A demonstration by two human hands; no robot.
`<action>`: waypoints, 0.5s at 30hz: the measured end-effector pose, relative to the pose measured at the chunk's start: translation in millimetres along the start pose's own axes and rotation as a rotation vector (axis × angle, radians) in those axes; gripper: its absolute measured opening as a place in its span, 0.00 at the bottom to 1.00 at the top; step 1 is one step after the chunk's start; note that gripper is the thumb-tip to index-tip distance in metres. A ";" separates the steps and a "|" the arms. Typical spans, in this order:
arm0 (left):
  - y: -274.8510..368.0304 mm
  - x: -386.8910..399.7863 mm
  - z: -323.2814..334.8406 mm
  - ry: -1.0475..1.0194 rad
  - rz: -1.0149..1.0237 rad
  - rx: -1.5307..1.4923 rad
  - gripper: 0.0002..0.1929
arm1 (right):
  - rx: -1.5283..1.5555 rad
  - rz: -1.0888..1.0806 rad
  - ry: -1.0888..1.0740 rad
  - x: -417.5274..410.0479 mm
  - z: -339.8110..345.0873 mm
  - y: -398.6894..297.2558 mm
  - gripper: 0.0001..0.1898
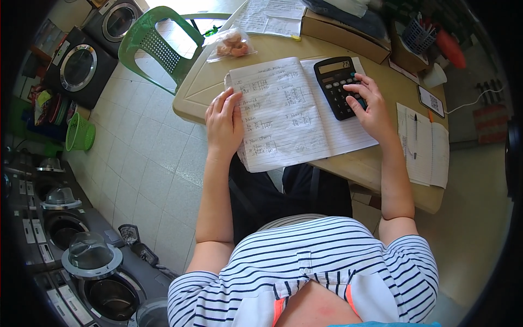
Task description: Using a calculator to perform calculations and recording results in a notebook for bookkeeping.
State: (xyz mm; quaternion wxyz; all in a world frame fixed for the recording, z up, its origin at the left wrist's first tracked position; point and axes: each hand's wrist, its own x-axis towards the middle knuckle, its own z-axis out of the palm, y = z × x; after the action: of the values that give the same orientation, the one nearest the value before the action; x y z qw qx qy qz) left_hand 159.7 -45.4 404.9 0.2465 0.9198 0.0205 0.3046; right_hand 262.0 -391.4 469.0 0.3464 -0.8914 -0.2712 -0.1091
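An open notebook point(282, 122) with handwriting on its left page lies before me, its lower left corner reaching past the table edge. Against its left margin rests my left hand point(224, 118), palm down with the fingers close together; whether it grips the pages is hidden. A black desk calculator point(337, 92) sits on the notebook's ruled right page with digits on its display. My right hand point(369, 104) is over the calculator's right side, fingers spread and bent, fingertips at the keys. It holds nothing.
On the beige plastic table point(196, 94) are a tied clear bag of brown food point(235, 45), a cardboard box point(343, 34), a phone point(431, 101) showing a code, and a pen point(415, 135) on paper. A green chair point(163, 49) stands left; several washers point(110, 296) line the lower left.
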 end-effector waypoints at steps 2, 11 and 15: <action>-0.7 -0.2 0.2 0.000 0.002 0.002 0.14 | 0.000 0.006 -0.012 -0.4 0.6 0.3 0.13; -0.5 -0.1 1.5 -0.004 0.005 0.017 0.14 | -0.050 -0.019 -0.026 -1.5 0.9 1.8 0.13; -0.8 0.2 1.0 0.003 0.009 0.009 0.14 | -0.040 0.013 -0.046 -0.5 -0.2 -2.5 0.12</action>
State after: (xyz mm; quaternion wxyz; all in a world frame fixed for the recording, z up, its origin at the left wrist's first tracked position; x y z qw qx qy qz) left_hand 160.5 -45.1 404.0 0.2413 0.9204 0.0183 0.3071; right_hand 260.2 -390.2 470.4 0.3228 -0.9021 -0.2712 -0.0919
